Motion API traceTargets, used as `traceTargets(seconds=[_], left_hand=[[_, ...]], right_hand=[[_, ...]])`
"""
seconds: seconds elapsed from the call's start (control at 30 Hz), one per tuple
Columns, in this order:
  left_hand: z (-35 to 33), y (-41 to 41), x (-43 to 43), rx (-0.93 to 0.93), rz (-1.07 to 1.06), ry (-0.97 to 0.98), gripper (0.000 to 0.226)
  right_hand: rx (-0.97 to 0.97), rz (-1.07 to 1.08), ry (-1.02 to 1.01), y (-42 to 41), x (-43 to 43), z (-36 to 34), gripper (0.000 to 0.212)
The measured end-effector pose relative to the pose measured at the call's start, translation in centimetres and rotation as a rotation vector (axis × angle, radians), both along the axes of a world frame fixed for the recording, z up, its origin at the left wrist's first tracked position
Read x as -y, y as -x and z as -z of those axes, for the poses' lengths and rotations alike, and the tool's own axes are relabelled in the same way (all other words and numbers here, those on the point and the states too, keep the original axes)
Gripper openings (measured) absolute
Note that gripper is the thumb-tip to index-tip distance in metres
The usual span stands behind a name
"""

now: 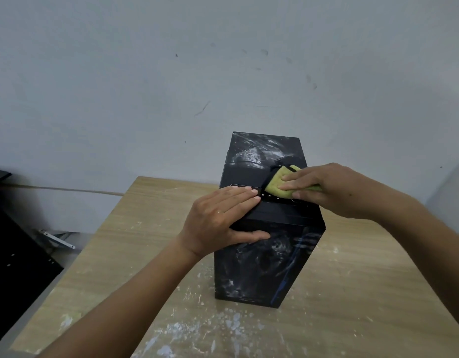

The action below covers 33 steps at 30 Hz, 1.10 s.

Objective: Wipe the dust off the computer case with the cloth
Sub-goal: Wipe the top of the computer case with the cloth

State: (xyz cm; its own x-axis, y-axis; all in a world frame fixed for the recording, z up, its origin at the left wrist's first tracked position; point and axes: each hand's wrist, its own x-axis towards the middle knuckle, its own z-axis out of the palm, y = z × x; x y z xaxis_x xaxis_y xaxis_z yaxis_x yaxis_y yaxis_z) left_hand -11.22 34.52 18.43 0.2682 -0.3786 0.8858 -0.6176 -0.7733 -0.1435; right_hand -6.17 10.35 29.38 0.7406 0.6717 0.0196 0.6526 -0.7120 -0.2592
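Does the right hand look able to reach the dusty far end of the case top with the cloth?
Probably yes. The right hand presses the cloth on top of the computer case; nothing stands before its dusty far end, and the left hand braces the near edge.

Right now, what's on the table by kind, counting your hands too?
case: 1
cloth: 1
hands: 2, left hand flat on the case, right hand pressing the cloth
Total: 4
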Motion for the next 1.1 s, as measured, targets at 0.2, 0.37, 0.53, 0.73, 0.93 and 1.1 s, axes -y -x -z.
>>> traceTargets(seconds=[0.2, 0.37, 0.53, 0.73, 0.93, 1.1], left_hand=[[-0.1, 0.1, 0.1, -0.008, -0.004, 0.005, 0.06], [-0.2, 0.2, 0.1, -0.003, -0.012, 0.001, 0.059], [-0.3, 0.2, 0.2, -0.016, -0.014, 0.004, 0.059], [-0.4, 0.5, 0.2, -0.044, -0.028, 0.002, 0.059], [-0.6, 0.8, 0.2, -0.093, -0.047, 0.001, 0.06], [-1.1, 1.2, 0.4, -0.169, -0.057, 0.004, 0.062]], right_hand=[[0.011, -0.008, -0.018, -0.2, -0.8, -0.1, 0.028], [0.036, -0.034, 0.019, -1.7, -4.2, -0.2, 0.028], [0.043, -0.035, 0.009, -2.8, -8.4, -0.2, 0.028], [0.045, -0.02, 0.012, -3.6, -12.3, 0.4, 0.03], [0.011, 0.01, -0.026, -3.2, -11.6, 0.9, 0.03], [0.024, 0.025, -0.006, -1.7, -7.1, 0.3, 0.032]])
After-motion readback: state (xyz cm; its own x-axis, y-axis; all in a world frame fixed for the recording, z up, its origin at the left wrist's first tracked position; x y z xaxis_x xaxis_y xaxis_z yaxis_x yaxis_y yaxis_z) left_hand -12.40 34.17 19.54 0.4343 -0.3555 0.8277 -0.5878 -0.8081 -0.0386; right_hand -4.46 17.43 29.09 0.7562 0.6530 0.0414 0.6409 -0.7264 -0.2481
